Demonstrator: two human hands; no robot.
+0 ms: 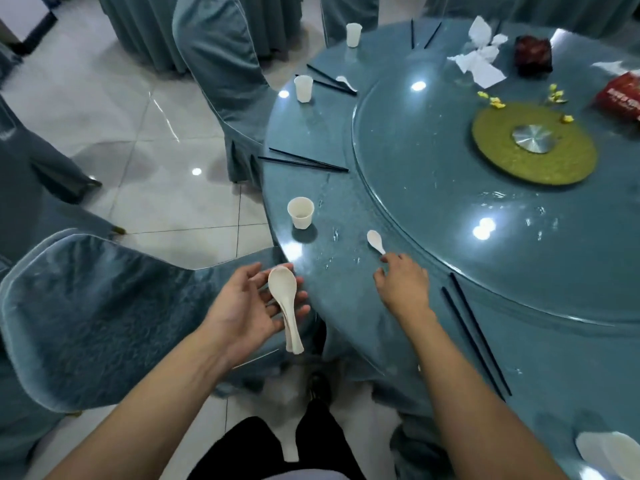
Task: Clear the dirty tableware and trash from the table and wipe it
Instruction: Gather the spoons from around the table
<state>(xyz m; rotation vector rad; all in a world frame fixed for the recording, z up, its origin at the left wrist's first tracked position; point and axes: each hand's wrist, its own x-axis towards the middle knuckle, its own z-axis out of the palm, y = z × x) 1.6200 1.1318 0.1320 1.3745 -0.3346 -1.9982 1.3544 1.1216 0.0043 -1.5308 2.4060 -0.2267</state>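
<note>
My left hand (pixel 249 306) is held palm up beside the table edge, with a stack of white soup spoons (pixel 285 303) lying across its loosely curled fingers. My right hand (pixel 403 282) reaches over the blue round table (pixel 346 306), and its fingertips touch the handle end of a single white spoon (pixel 375 241) lying there. A white cup (pixel 300 212) stands just left of that spoon near the rim. A pair of black chopsticks (pixel 476 337) lies to the right of my right wrist.
More cups (pixel 303 88) (pixel 353 35), chopstick pairs (pixel 304 161) (pixel 330 83), another spoon (pixel 345 83), crumpled napkins (pixel 479 57), a dark box (pixel 532 54) and a red packet (pixel 620 98) sit around the glass turntable (pixel 433 188). Covered chairs (pixel 104 306) (pixel 225 64) flank the table.
</note>
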